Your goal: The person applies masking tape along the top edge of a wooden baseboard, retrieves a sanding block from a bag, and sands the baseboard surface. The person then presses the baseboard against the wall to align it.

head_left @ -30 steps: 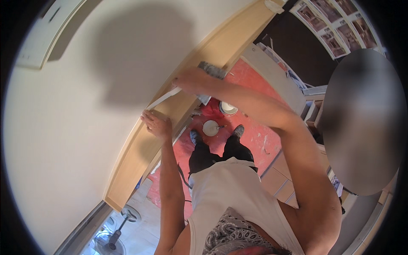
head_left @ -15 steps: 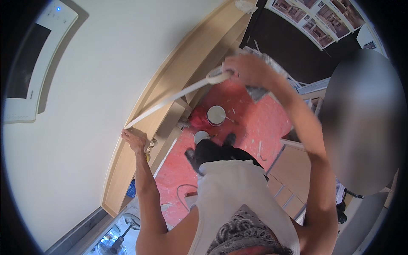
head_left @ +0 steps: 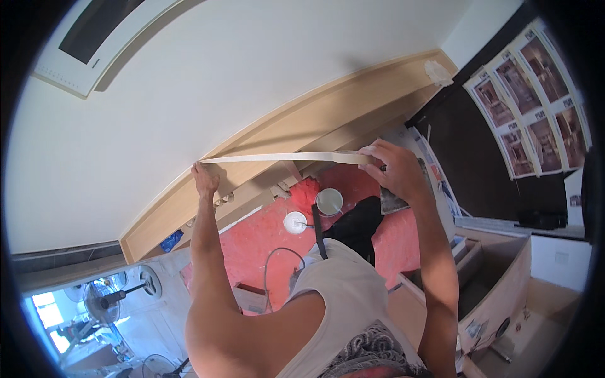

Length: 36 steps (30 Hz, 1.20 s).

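**Head view: tape strip drawn out long along the wooden trim**

Head camera looks down past a raised pair of arms. The left hand (head_left: 206, 178) presses its fingertips onto the free end of the masking tape strip (head_left: 277, 157), pinning it against the edge where the pale wooden trim (head_left: 328, 120) meets the white wall (head_left: 189, 94); the grip is closed flat on the tape, not spread. The right hand (head_left: 394, 173) pinches the tape roll (head_left: 351, 157) between thumb and fingers, held out beyond the left grip.

Compared with half a second ago, the span between the two grips is longer and the strip now runs nearly straight and taut instead of slanting upward. The right hand has moved further from the anchored end, so more tape has come off the roll. Judging from this, the strip looks ready to be laid down along the trim, though it hangs clear of the wood over most of its length.

Far below the grips lie a red floor covering (head_left: 265, 233), a white bucket (head_left: 329, 201) and a round lid (head_left: 295, 222).
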Motion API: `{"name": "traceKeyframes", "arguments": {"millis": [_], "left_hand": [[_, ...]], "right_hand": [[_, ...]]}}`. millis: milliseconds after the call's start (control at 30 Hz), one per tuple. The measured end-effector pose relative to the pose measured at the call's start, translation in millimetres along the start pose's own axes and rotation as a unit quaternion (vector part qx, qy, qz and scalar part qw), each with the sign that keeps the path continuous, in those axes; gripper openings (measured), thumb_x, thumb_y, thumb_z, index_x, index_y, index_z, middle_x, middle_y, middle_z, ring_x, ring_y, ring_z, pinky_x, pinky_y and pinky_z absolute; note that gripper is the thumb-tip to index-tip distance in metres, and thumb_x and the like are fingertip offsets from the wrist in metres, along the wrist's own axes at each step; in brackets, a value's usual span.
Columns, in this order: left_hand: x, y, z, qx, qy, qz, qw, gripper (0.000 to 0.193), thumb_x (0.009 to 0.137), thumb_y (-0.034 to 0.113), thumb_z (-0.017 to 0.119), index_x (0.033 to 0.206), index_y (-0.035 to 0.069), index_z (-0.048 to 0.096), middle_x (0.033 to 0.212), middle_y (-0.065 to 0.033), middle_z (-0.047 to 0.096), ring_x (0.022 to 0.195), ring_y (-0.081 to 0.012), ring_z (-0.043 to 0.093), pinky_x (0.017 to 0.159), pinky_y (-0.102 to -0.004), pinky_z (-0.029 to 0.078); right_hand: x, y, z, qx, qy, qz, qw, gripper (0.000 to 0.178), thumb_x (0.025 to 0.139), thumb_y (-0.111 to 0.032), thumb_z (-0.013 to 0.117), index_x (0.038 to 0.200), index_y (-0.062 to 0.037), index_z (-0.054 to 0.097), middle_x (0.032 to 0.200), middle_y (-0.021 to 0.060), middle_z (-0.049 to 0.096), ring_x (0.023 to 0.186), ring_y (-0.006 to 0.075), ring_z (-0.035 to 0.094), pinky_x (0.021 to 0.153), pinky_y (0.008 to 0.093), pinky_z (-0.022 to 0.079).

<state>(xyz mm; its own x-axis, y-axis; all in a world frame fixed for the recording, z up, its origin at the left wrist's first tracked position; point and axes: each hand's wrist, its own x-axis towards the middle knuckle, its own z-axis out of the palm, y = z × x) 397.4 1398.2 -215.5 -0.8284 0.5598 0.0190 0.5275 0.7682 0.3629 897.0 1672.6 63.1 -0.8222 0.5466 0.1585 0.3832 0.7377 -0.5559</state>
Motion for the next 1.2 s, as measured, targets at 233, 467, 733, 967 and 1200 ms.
{"name": "traceKeyframes", "arguments": {"millis": [233,467,733,967,1200], "left_hand": [[-7.3,24.2,4.3,-0.075,0.026,-0.073,0.994,0.083,0.072,0.002,0.072,0.145,0.004,0.033,0.146,-0.0215,0.037,0.135,-0.0426,0.043,0.111,-0.0474,0.046],[4.6,9.0,19.4,-0.014,-0.006,-0.168,0.986,0.095,0.073,-0.004,0.066,0.156,-0.001,0.02,0.163,-0.0213,0.021,0.153,-0.0361,0.018,0.124,-0.0404,0.029],[10.1,125.1,73.8,-0.001,0.085,-0.251,0.964,0.101,0.084,0.019,0.069,0.153,-0.018,0.005,0.161,-0.0381,0.008,0.154,-0.0451,0.008,0.129,-0.0432,0.008],[-39.7,264.3,87.3,-0.336,0.194,-0.359,0.849,0.099,0.085,0.014,0.07,0.156,-0.011,0.006,0.147,-0.033,0.045,0.124,-0.0389,0.058,0.106,-0.0444,0.047],[-70.8,278.5,109.2,-0.298,0.301,-0.401,0.812,0.077,0.091,0.035,0.072,0.147,-0.007,0.039,0.132,-0.0234,0.061,0.101,-0.0286,0.068,0.087,-0.0408,0.054]], "right_hand": [[82.6,59.8,-12.6,0.02,0.001,-0.054,0.998,0.025,0.086,-0.025,0.075,0.107,-0.0125,0.072,0.094,0.0066,0.068,0.083,0.0307,0.068,0.074,0.0421,0.055],[198.0,110.4,-27.6,0.029,-0.071,-0.174,0.982,0.027,0.086,-0.026,0.076,0.106,-0.0093,0.072,0.1,0.0078,0.071,0.088,0.0323,0.068,0.075,0.0418,0.055],[243.6,132.6,-27.8,0.074,-0.153,-0.194,0.966,0.031,0.085,-0.023,0.078,0.107,-0.0022,0.072,0.106,0.0161,0.072,0.095,0.0369,0.068,0.084,0.0417,0.054],[272.4,161.2,-16.9,0.11,-0.225,-0.185,0.95,0.031,0.084,-0.022,0.078,0.108,-0.0023,0.072,0.102,0.0163,0.072,0.094,0.0363,0.069,0.082,0.041,0.054],[301.0,174.5,-11.3,0.111,-0.296,-0.191,0.929,0.033,0.085,-0.023,0.077,0.11,-0.002,0.071,0.104,0.0174,0.073,0.093,0.0352,0.069,0.082,0.041,0.054]]}}
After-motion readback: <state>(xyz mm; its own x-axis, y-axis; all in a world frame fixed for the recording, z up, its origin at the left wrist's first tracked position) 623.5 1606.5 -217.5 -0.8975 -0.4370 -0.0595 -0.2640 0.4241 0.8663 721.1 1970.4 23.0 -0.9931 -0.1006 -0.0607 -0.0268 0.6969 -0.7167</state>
